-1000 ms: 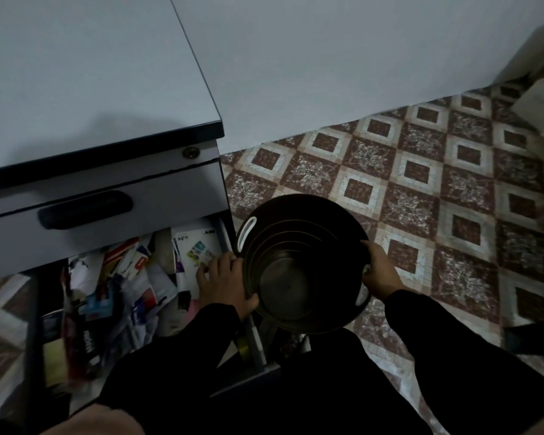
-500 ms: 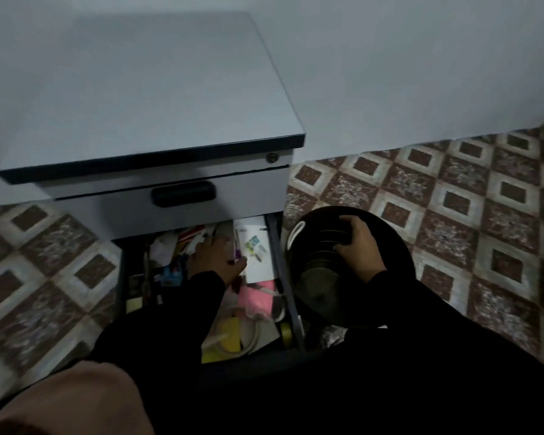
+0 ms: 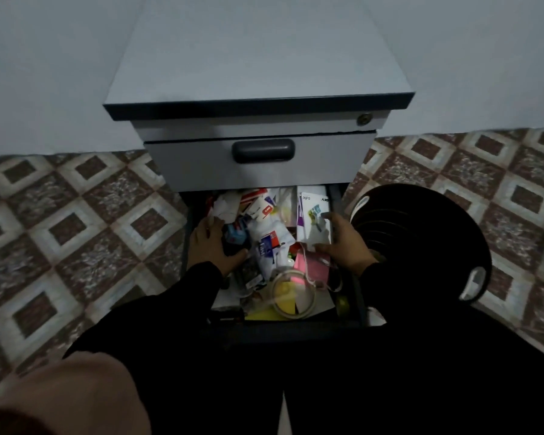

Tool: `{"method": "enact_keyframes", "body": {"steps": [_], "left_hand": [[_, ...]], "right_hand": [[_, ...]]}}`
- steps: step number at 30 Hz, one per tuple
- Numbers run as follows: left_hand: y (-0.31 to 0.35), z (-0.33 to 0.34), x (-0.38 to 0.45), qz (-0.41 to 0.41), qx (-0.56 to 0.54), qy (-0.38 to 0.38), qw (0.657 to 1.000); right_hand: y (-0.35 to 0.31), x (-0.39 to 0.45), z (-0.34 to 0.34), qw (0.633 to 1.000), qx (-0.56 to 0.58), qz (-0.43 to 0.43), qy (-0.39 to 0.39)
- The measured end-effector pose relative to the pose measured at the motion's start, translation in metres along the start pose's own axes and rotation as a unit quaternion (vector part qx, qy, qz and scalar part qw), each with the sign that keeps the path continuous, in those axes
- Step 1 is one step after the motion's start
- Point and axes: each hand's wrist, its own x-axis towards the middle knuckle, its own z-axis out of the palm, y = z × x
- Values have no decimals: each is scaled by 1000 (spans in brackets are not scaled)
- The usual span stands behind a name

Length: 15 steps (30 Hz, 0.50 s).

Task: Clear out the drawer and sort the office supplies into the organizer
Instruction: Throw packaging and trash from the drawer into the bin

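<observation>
The left hand [image 3: 212, 243] and right hand [image 3: 343, 243], having both left the black tub [image 3: 437, 246], are gripping clutter inside the drawer [image 3: 357, 296], so emptying is starting.

Floor [image 3: 76, 233]: patterned tiles, brown squares set in pale diamond frames, ran up to a plain pale wall at 12 o'clock.
Cabinet [image 3: 258, 73]: a grey drawer unit stood on the floor at centre, its back toward the wall; its top was dark-edged.
Open drawer [image 3: 349, 321]: pulled out toward 6 o'clock, low over the floor, filled with papers and small supplies.
Basin [image 3: 427, 246]: a dark round tub with pale handle slots sat on the floor at 3 o'clock, just beside the drawer.
</observation>
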Motion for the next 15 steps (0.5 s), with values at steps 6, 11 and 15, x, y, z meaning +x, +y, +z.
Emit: {"method": "enact_keyframes", "body": {"steps": [6, 11, 15], "left_hand": [[-16, 24, -1, -32, -41, -25, 998], [-21, 35, 9, -26, 16, -14, 999], [-17, 37, 20, -26, 28, -21, 999]], "right_hand": [[3, 12, 30, 997, -63, -42, -2], [5, 32, 46, 989, -130, -69, -12], [11, 45, 57, 981, -181, -69, -19]]}}
